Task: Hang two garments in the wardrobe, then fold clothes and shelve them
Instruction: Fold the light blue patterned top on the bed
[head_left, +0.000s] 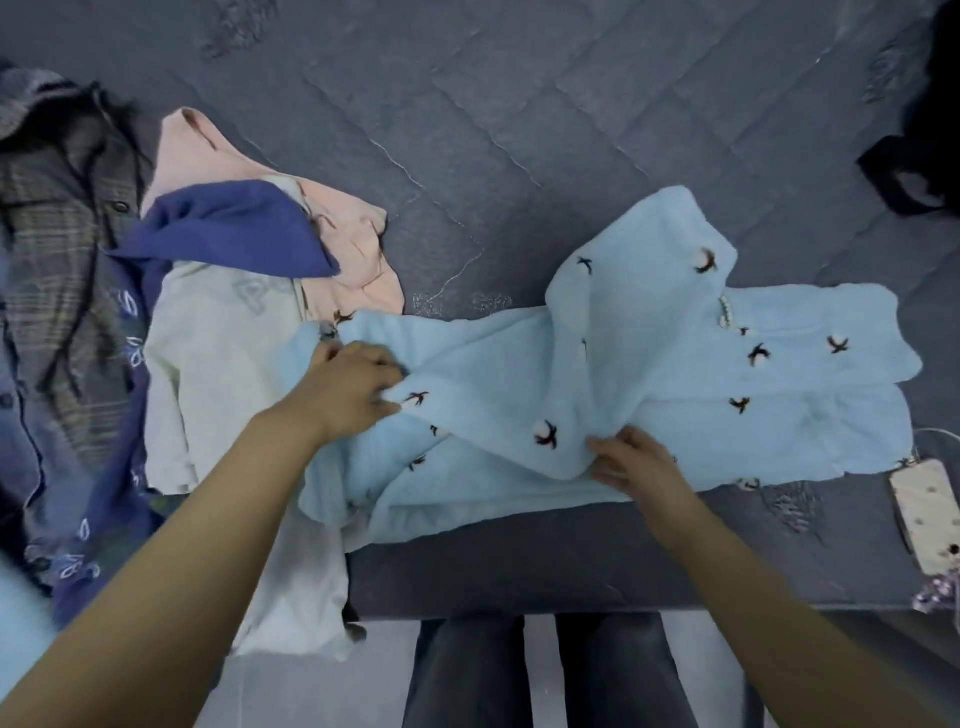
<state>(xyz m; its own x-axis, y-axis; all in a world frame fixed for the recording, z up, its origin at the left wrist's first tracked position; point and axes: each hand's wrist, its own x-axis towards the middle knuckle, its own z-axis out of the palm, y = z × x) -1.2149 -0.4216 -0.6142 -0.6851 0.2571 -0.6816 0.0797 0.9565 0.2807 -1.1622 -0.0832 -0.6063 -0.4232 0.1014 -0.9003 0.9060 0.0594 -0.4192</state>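
— Light-blue fleece garment with small dark bird motifs (597, 364): spread flat on dark grey quilted bed cover (519, 130), near its front edge, partly folded over itself.

— Nearest first, then?

— Dark trouser legs (545, 670) at bottom, below the cover's edge. Then both bare forearms, reaching up and in.

— Right hand (636, 460)?

— Fingers curled onto the near folded edge of the blue fleece, pinching a flap just left of the fingertips. Bird motif just beyond the thumb.

— Left hand (348, 382)?

— Fingers bent round the fleece's left end, gripping bunched cloth; fingertips blurred, so exact hold hard to read. Another bird motif just right of the knuckles.

— Beside the left fingers?

— Pale cream top with faint grey print (223, 364), immediately left, its lower part hanging over the cover's edge under the left forearm. Further left, navy cloth with white leaf pattern (104, 493), then grey checked jacket with dark buttons (57, 249).

— Beyond the left fingers?

— Plain dark-blue cloth (234, 234) lying over a peach-pink garment (343, 244), both touching the cream top.

— Right of the right fingers?

— Pale patterned phone (930, 512) at the cover's edge, just past the fleece's corner. Far off, upper right, black fabric (919, 156), shape unclear.
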